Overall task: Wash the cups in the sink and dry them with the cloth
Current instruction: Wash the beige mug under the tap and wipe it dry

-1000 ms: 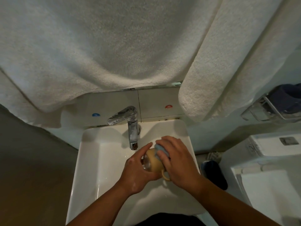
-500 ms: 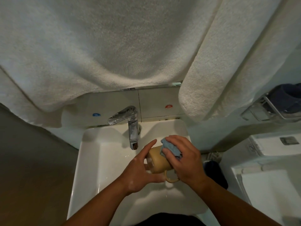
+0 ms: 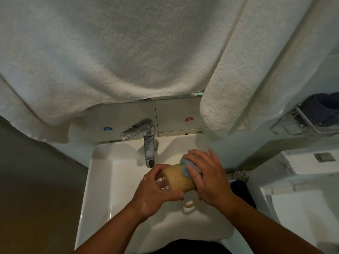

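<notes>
A tan cup (image 3: 178,178) with a loop handle lies on its side above the white sink (image 3: 102,180), its handle pointing toward me. My left hand (image 3: 156,189) grips the cup at its left end, thumb beneath and fingers over the top. My right hand (image 3: 207,176) presses a small blue-grey cloth (image 3: 187,165) against the cup's right end, fingers curled over the cloth. Most of the cloth is hidden under that hand.
A chrome faucet (image 3: 146,142) stands at the sink's back, no water running. Large white towels (image 3: 128,52) hang overhead. A white toilet (image 3: 302,180) is at right, a wall rack (image 3: 302,121) above it, a dark bin (image 3: 240,191) between sink and toilet.
My right hand has slid the cloth along the cup's far end while my left hand shifted its grip, turning the cup slightly. The handle stays toward me.
</notes>
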`<state>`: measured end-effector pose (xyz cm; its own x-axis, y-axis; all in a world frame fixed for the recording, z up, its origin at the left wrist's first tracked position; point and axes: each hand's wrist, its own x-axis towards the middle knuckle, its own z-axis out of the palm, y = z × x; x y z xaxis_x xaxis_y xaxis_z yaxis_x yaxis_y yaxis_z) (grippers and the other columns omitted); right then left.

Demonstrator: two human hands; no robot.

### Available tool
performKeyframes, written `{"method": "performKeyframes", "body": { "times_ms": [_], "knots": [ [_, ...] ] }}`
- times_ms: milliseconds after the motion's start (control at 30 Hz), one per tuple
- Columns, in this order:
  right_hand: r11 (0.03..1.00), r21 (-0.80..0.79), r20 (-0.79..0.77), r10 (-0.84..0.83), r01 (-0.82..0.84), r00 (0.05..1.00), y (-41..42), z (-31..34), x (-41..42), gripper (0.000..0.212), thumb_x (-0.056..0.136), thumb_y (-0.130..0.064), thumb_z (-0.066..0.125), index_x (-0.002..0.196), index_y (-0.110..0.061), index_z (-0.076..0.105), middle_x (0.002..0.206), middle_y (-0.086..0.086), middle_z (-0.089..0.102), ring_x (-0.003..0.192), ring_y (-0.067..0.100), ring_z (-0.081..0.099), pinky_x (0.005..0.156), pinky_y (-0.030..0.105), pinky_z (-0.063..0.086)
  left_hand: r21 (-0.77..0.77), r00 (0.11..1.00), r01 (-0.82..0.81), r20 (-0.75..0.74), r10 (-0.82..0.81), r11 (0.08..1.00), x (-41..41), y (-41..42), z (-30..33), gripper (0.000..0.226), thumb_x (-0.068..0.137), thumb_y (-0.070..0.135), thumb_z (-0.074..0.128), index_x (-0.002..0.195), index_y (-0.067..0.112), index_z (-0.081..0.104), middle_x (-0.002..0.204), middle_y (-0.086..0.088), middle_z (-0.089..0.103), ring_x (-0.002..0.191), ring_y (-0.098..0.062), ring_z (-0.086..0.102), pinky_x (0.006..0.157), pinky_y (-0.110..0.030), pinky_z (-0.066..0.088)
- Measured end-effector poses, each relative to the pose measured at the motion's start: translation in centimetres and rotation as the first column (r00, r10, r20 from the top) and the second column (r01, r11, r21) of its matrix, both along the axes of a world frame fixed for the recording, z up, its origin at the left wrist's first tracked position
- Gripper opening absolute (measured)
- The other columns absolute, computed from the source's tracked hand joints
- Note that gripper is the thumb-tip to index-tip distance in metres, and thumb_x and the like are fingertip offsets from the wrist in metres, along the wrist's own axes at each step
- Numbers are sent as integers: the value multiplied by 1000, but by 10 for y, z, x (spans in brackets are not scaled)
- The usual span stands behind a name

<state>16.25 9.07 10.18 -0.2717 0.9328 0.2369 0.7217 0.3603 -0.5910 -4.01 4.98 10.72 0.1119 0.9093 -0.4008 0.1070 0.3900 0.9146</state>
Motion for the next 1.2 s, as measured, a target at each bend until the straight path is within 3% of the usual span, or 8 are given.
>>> {"method": "performKeyframes", "body": {
  "times_ms": [100, 233, 500, 667, 800, 933, 1067, 1200],
  "knots": [
    [995, -6, 15, -101, 101, 995, -7, 5, -15, 39, 102, -41, 35, 123, -29, 66, 130, -8, 61, 128, 8, 49, 117, 54, 28, 5, 1000, -14, -20, 14, 1000, 4, 0, -1, 80, 47, 22, 101, 115, 35, 62, 116, 2, 67, 98, -21, 73, 80, -48, 63],
    [975, 133, 212, 147, -178, 966, -20, 6, -23, 43, 106, -45, 27, 131, -28, 58, 137, -3, 59, 137, 17, 47, 120, 57, 23, 38, 998, 23, -61, -20, 999, 4, 1, -2, 78, 50, 28, 101, 115, 35, 60, 114, 6, 69, 102, -20, 71, 84, -45, 62],
    [993, -53, -18, -105, 104, 994, -3, -5, -9, 49, 104, -46, 24, 124, -30, 66, 136, -8, 59, 137, 10, 44, 124, 47, 18, 45, 993, 9, -117, -4, 999, 0, 2, -1, 84, 42, 39, 101, 114, 45, 57, 121, 5, 61, 100, -19, 70, 78, -45, 63],
    [984, 126, 125, 108, -124, 986, -16, -2, -16, 46, 107, -42, 29, 127, -23, 65, 136, -2, 60, 136, 17, 46, 120, 46, 28, 65, 990, 34, -139, -24, 997, -1, 0, -2, 81, 44, 38, 101, 112, 45, 58, 119, 7, 63, 101, -20, 70, 80, -46, 62],
    [996, -93, -135, -17, 4, 991, -4, -1, -1, 42, 98, -48, 42, 128, -29, 65, 135, -11, 58, 126, -1, 48, 109, 22, 39, 90, 985, 105, -145, -92, 990, -3, 0, 3, 88, 46, 34, 100, 120, 50, 55, 126, 8, 57, 106, -21, 67, 79, -44, 63],
    [995, -31, -219, -97, 93, 971, -9, 2, -7, 38, 97, -43, 47, 122, -26, 68, 130, -12, 58, 122, -3, 51, 104, 8, 35, 45, 991, 123, -49, -121, 991, 0, 2, 5, 90, 58, 22, 99, 128, 54, 52, 134, 6, 52, 108, -27, 67, 81, -41, 63],
    [990, -91, -215, -121, 104, 969, -11, -7, -6, 41, 98, -46, 43, 122, -25, 68, 131, -8, 61, 123, 4, 53, 107, 21, 41, -107, 994, 98, 64, -92, 989, 7, 1, 4, 69, 74, 30, 89, 131, 45, 53, 134, -6, 49, 110, -34, 65, 77, -39, 63],
    [988, -108, -159, -128, 112, 979, -13, -12, -13, 41, 99, -44, 42, 120, -23, 70, 129, -6, 63, 124, 7, 52, 109, 36, 44, -54, 993, -6, -115, 0, 999, 10, 2, -4, 88, 46, 49, 96, 125, 38, 57, 125, 2, 60, 104, -22, 67, 79, -41, 63]
  ]
}}
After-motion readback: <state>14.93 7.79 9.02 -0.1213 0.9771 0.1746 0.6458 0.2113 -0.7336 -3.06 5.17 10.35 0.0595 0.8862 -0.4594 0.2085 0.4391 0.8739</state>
